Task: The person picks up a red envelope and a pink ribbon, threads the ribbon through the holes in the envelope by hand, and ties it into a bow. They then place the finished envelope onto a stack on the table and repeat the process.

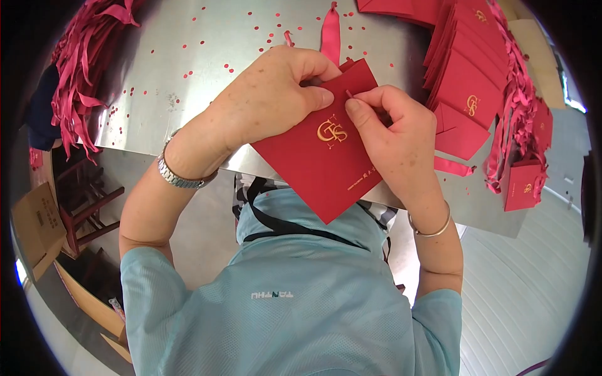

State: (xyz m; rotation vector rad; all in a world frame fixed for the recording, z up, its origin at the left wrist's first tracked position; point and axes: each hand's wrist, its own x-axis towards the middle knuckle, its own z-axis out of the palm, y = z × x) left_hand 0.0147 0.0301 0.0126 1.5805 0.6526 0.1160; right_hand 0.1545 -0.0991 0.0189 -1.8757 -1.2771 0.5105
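A flat red paper gift bag with a gold emblem is tilted in front of me, over the table's near edge. My left hand grips its upper edge, thumb on the front and fingers behind. At the bag's upper right, my right hand pinches a short pink ribbon end between thumb and forefinger, against the front. A wider pink-red ribbon lies on the table and runs behind the bag's top edge. Another narrow ribbon end shows above my left hand.
Red bags lie stacked at the right, beside a long bundle of ribbons. More ribbons hang over the table's left side. Small red paper dots litter the metal table. A wooden stool and cardboard box stand lower left.
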